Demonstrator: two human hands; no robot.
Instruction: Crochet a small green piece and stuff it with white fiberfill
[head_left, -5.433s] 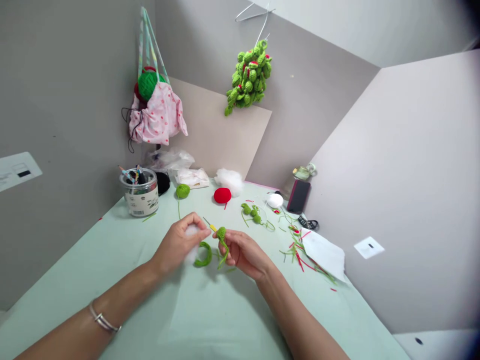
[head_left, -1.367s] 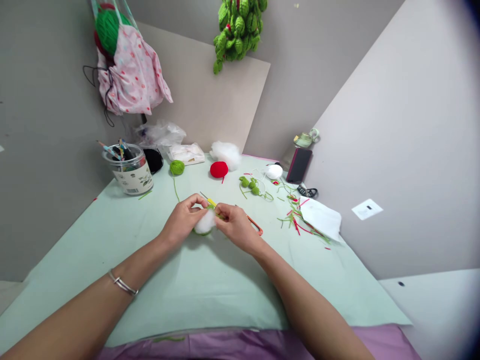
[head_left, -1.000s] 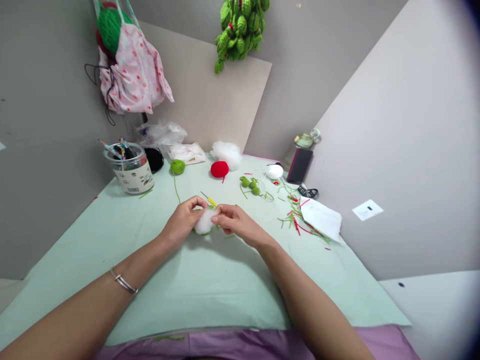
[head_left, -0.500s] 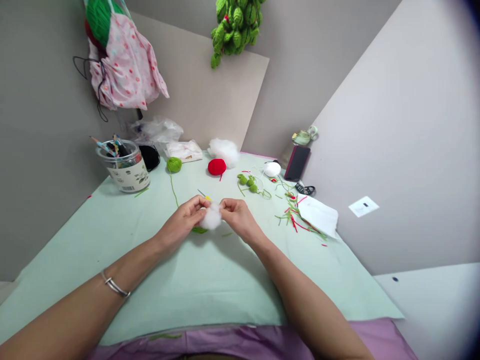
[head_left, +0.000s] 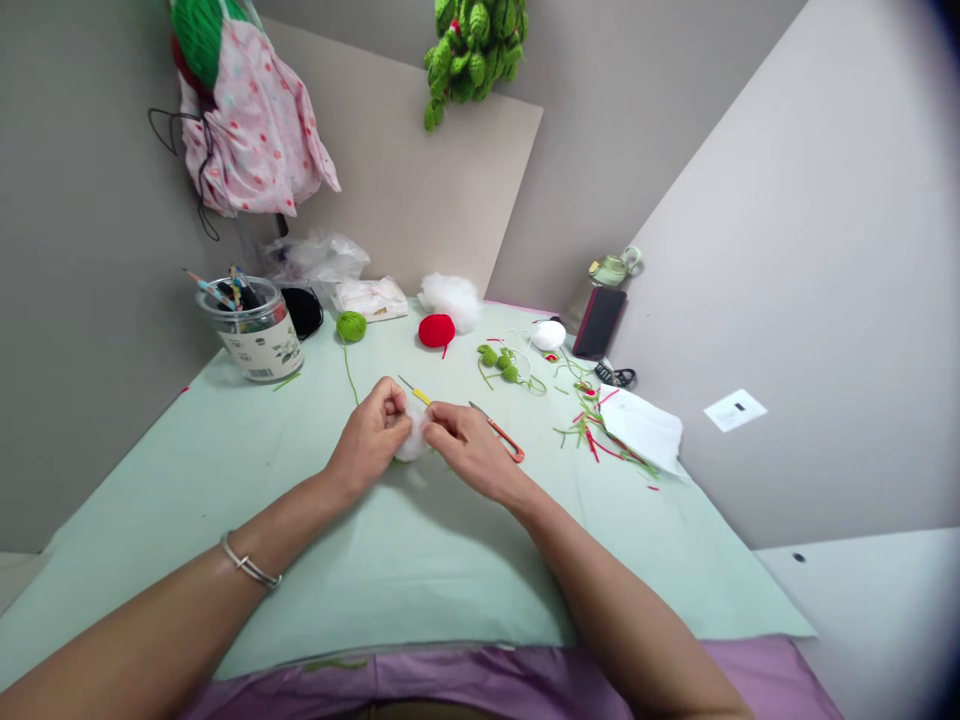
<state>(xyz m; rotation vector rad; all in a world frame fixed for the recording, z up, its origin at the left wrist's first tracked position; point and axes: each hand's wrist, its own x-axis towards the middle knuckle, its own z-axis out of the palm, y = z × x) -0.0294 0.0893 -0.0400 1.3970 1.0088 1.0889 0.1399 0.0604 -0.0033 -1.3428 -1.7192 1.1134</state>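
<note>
A tuft of white stuffing (head_left: 412, 440) is pinched between my two hands above the table. My left hand (head_left: 371, 430) has its fingers closed on the tuft's left side. On its right side, my right hand (head_left: 469, 445) grips the same tuft with curled fingers. Just beyond my hands lies a crochet hook (head_left: 416, 391) with a yellow grip. Orange-handled scissors or snips (head_left: 506, 440) rest beside my right hand, partly covered by it. A little green shows under the tuft, mostly hidden by my left hand.
Farther back are a green yarn ball (head_left: 351, 326), a red yarn ball (head_left: 436, 331), more stuffing (head_left: 451, 301) and small green crocheted pieces (head_left: 501, 362). A jar of pens (head_left: 259, 345) stands left. Yarn scraps (head_left: 592, 430), white paper (head_left: 643, 425) and a phone (head_left: 599, 322) are right.
Both hands have shifted slightly left, and the right hand's fingers have come nearer the left hand's over the tuft. The orange-handled tool now shows beside the right hand.
</note>
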